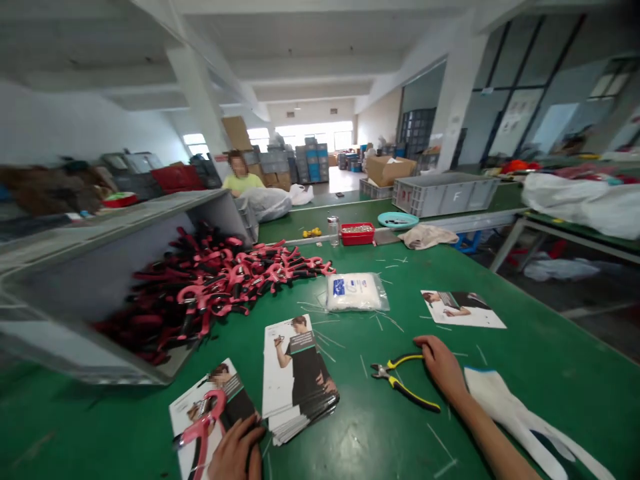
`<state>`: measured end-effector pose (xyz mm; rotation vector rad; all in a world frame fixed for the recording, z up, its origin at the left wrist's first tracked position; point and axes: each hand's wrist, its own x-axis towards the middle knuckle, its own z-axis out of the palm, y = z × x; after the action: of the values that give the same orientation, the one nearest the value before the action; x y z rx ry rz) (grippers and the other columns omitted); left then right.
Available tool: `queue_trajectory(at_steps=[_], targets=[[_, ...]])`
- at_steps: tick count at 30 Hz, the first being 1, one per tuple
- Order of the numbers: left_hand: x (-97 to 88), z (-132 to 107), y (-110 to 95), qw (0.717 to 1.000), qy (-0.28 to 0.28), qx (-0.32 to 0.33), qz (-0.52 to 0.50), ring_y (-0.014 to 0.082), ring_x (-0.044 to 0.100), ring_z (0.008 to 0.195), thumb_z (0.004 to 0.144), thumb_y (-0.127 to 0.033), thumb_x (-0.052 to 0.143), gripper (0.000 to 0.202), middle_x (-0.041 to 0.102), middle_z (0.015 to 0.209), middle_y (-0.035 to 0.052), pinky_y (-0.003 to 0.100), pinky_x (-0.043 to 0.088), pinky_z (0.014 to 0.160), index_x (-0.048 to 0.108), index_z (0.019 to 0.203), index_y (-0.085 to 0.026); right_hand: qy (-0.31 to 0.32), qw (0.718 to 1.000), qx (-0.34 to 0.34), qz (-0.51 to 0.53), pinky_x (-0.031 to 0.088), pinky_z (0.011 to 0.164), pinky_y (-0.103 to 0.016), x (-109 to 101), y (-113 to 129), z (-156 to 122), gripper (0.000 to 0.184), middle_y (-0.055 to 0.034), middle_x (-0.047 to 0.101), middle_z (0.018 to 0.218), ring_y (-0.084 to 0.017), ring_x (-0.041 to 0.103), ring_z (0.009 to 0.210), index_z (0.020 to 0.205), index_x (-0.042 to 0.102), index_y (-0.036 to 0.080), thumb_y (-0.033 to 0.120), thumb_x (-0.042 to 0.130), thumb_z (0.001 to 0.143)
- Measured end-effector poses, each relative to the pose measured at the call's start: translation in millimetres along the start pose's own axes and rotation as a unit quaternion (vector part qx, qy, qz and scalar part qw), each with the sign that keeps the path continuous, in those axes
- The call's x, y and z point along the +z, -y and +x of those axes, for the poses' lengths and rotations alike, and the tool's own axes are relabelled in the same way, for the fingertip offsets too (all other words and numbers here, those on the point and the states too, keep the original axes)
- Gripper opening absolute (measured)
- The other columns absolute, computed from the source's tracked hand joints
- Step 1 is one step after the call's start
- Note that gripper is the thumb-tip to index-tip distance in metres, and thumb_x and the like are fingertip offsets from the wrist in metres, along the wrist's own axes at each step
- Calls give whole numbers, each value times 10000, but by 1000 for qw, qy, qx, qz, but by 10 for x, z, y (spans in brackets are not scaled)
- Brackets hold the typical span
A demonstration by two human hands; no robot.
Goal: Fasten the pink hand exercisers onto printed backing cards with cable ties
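My left hand (236, 450) rests at the bottom edge on a printed card (200, 410), against a pink-and-black hand grip tool (200, 427) lying on that card. My right hand (440, 365) lies with its fingertips on the end of yellow-and-black handled pliers (404, 381), not wrapped around them. A white knit glove (520, 417) lies to the right of that wrist. A stack of printed cards (300, 377) sits between my hands. A large heap of pink-and-black grip tools (215, 287) spills across the green table (400, 320) from a tipped grey crate (100, 287).
A bag of white items (355, 292), another card (463, 309) and thin plastic cuttings lie on the table. Farther back are a red tray (357, 233), a glass jar (333, 230) and a grey crate (445, 193). A seated co-worker (240, 183) works beyond the table.
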<state>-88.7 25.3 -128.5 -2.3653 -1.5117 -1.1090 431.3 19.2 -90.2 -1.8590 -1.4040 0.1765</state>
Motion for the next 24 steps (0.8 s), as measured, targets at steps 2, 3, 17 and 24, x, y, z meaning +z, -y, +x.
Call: queue_trajectory(at_steps=[2,3,17,24], targets=[[-33,11,-78,1000,0,-19,11,301,619,1089,833,-250,538,215,723,1098,68,469,476,918,729,931,-250,7,1000,4,-21,478,939,-437,16,-88,13,297,-69,684,1028,-249,637,979,991,661,216,325,406,885],[-44,15,-118,1000,1,-25,15,297,613,1101,837,-236,534,216,718,1106,71,466,473,926,728,931,-244,14,999,1,-29,476,946,-437,32,-135,24,306,-71,683,1046,-254,637,994,1001,662,219,340,407,883],[-144,58,-353,997,21,-64,41,288,582,1146,845,-127,491,257,690,1147,89,494,458,944,709,945,-220,-26,998,55,32,475,937,-490,-2,-159,75,395,-101,703,1070,-317,650,997,1013,680,211,473,459,816],[-134,36,-343,995,45,-73,49,303,568,1174,845,-128,494,262,693,1155,89,503,446,950,717,951,-216,-111,885,146,428,490,964,-472,218,61,356,431,-109,700,1105,-257,689,940,1102,660,185,484,638,792]])
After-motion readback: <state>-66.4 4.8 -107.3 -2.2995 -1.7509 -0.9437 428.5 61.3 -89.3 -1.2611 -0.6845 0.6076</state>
